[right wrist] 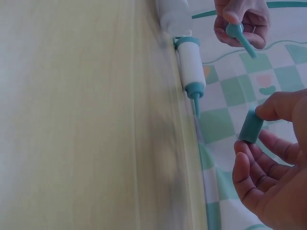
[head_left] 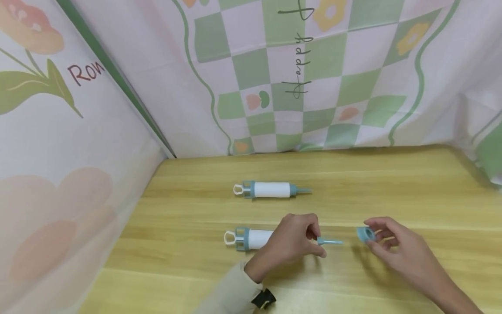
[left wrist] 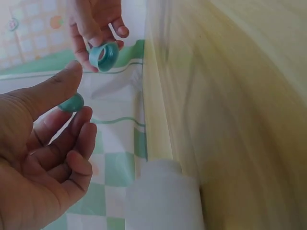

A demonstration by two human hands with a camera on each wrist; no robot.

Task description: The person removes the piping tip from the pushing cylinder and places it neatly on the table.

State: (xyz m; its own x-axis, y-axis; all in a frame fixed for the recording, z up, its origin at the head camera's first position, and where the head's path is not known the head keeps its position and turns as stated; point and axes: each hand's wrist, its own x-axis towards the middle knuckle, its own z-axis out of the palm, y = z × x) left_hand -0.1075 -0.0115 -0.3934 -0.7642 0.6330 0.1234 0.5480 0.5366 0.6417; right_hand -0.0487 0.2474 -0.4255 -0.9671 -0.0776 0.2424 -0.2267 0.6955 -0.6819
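My left hand (head_left: 292, 237) pinches a teal nozzle (head_left: 331, 241) between thumb and fingers, its thin spout pointing right. In the left wrist view the rounded base of the nozzle (left wrist: 72, 102) shows at the thumb. Across a small gap, my right hand (head_left: 408, 250) holds a teal ring cap (head_left: 361, 234) by its edges, its opening visible in the head view. Behind the left hand lies a white syringe-like tube (head_left: 259, 239) with a teal collar (head_left: 246, 239) and a white loop handle (head_left: 229, 238); the hand hides its right end.
A second syringe-like tube (head_left: 272, 190), with a teal nozzle on its right end, lies farther back on the wooden table (head_left: 188, 196). Patterned cloth (head_left: 251, 74) hangs along the back edge, and another cloth (head_left: 70, 144) borders the left side.
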